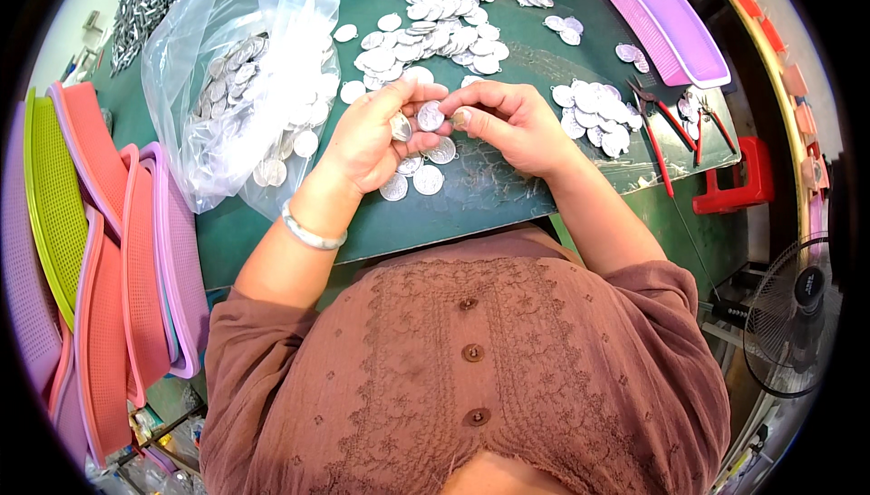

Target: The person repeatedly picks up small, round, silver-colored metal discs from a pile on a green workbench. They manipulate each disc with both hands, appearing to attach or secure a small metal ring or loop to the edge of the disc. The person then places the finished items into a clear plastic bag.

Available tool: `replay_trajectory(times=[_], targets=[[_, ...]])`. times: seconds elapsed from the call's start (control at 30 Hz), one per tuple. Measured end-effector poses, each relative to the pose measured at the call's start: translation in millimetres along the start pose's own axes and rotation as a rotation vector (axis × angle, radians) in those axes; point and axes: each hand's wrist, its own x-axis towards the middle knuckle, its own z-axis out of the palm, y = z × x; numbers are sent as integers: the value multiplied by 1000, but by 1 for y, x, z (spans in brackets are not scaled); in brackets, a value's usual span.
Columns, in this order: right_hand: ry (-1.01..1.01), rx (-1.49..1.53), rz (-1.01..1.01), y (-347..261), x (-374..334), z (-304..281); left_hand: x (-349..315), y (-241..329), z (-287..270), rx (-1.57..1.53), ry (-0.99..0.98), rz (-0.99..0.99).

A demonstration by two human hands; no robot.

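Several silver, coin-like round medallions rest in my left hand, its palm turned up and fingers curled around them. One medallion stands out between its fingertips, face toward me. My right hand is closed in a pinch at that medallion's right edge; any small part between its thumb and finger is too small to make out. Just below my hands, loose medallions lie on the green tabletop. Beyond them spreads a large heap of medallions.
A clear plastic bag of medallions stands at the left, beside stacked colored baskets. To the right are another medallion pile, red-handled pliers and a purple basket. A red stool and a fan stand beyond the table.
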Motion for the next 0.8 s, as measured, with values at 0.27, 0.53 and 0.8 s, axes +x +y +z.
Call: replay_trajectory(times=[0.27,0.53,0.8], targets=[[-54,-951,-317,0,-4,3,4,2,-11,-57,-45,33],[-60,-853,-223,1,-4,4,3,3,-10,-120,-49,67],[192,-582,-262,-6,-6,2,-2,6,-9,121,59,53]])
